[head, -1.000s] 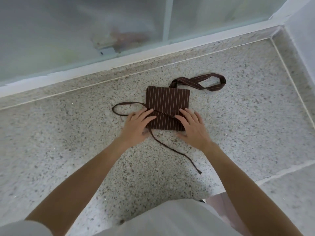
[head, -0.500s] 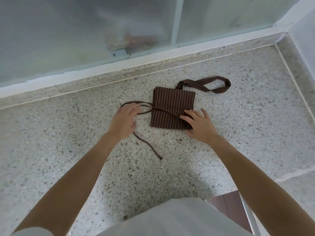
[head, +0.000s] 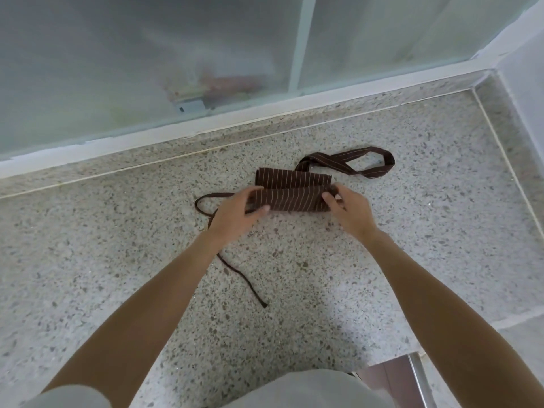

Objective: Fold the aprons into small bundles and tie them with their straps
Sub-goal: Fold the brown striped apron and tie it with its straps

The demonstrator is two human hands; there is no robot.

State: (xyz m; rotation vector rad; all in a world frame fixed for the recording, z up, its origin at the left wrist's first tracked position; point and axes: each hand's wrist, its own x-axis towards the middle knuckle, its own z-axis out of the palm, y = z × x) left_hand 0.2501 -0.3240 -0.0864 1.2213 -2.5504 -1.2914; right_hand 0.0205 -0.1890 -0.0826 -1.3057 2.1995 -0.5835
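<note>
1. Head view shows both my hands on the apron [head: 290, 189], which lies on the floor [head: 412, 231] between them.
2. My left hand [head: 235, 214] pinches the left end of the near fold: fingers curled over the top, thumb underneath, grip narrow and closed on the cloth.
3. My right hand [head: 348, 212] grips the right end the same way, fingers bent round the edge, thumb pressed against the fabric.
4. Between my hands the near half of the apron is lifted and turned up toward the far half, so the bundle reads as two stacked bands.
5. It is dark brown with thin pale stripes; the stripes run across the short way of each band.
6. Its long axis runs left to right, from one hand to the other, roughly parallel to the white sill [head: 265, 113] beyond my hands.
7. A wide striped loop [head: 353, 163] comes off the far right corner and lies flat on the floor beyond my right hand.
8. A thin strap [head: 241, 273] curves out past my left hand, passes under that wrist, and trails back toward me, its free end lying between my forearms.
</note>
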